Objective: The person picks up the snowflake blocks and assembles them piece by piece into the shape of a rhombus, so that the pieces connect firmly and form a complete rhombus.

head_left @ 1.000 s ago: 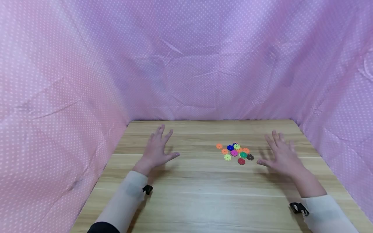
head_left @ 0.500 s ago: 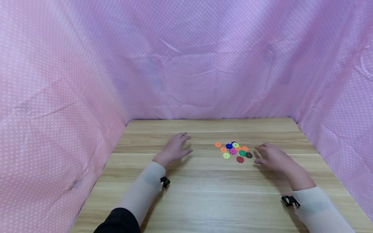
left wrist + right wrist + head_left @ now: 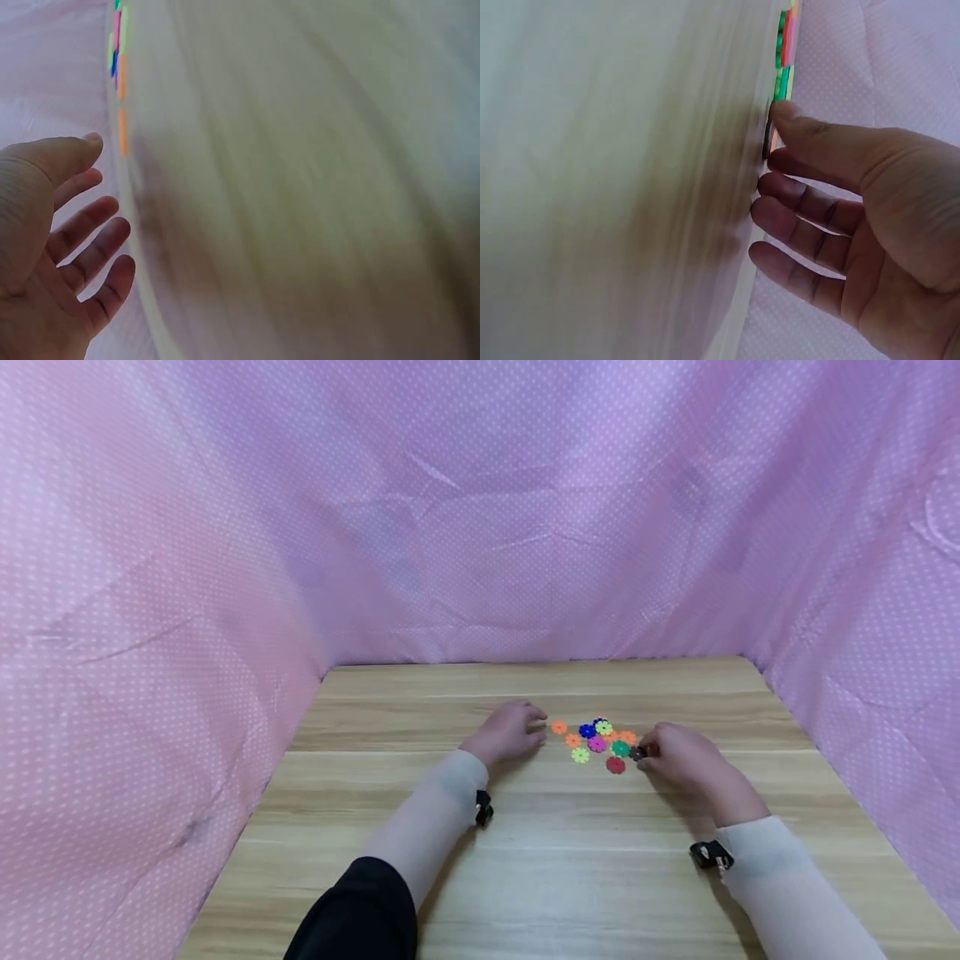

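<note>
A cluster of flat flower-shaped plastic discs lies right of centre on the table [image 3: 525, 860]. My right hand [image 3: 686, 764] is at the cluster's right side, its thumb and forefinger pinching the edges of a black flower-shaped disc [image 3: 637, 753]. In the right wrist view that black disc [image 3: 768, 135] shows between thumb and forefinger, close to the tabletop. My left hand [image 3: 510, 731] is left of the cluster, fingers relaxed and slightly bent, holding nothing. Nearest to its fingertips lies an orange flower-shaped disc [image 3: 558, 727].
Around them lie a red disc [image 3: 616, 765], a green disc [image 3: 620, 748], a magenta disc [image 3: 596, 744], a yellow-green disc [image 3: 580, 755] and a blue disc [image 3: 587, 731], some overlapping. A pink dotted cloth [image 3: 480, 527] hangs behind and beside the table.
Both hands have moved inward toward the discs, the left one rightward and the right one leftward. The right hand's spread fingers have closed around the black disc; the left hand's fingers have drawn together.
</note>
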### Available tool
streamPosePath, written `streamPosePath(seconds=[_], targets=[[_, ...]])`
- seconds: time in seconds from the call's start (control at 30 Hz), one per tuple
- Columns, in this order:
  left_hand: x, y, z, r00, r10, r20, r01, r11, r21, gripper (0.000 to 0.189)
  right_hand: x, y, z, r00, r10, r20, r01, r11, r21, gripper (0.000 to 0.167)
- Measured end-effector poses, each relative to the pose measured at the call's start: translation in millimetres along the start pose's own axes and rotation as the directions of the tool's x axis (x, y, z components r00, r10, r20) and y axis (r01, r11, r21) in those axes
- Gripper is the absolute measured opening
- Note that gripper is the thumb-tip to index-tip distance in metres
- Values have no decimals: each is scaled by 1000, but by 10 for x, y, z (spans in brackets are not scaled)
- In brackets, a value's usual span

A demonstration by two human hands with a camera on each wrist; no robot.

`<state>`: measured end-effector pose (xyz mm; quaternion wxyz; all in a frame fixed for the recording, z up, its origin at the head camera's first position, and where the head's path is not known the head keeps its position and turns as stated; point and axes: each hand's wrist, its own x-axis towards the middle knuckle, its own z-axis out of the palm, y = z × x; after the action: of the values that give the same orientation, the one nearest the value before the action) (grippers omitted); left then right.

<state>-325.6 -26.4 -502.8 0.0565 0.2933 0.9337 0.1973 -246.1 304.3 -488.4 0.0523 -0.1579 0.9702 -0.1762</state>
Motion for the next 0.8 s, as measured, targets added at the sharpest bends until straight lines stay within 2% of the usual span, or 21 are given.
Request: streamPosePath(seconds=[0.1,0.23,0.33,0.47,0.63,0.73,0.8], targets=[[124,61,68,1000,-26,14,25,999,25,42,48,-21,20,1000,5,-10,-5,1000,-29,17],[251,103,155,999,-45,-5,45,996,78,41,91,-31,47,1000,26,-16,-27,998,-60,18],[315,121,199,998,-48,-30,51,994,101,38,109,-40,54,999,39,-16,-40,997,-63,19],[360,148,211,997,-75,-33,77,993,87,33,120,-60,48,999,52,-17,-52,997,-48,17],[370,185,193,991,-134,-11,134,991,0,27,125,-63,44,995,96,-17,-95,995,21,13],[369,190,184,987,-160,-2,159,980,-119,22,133,-55,41,992,126,-21,-124,989,86,11],[367,183,189,985,-170,4,166,958,-235,21,146,-51,39,990,135,-29,-130,983,127,11]])
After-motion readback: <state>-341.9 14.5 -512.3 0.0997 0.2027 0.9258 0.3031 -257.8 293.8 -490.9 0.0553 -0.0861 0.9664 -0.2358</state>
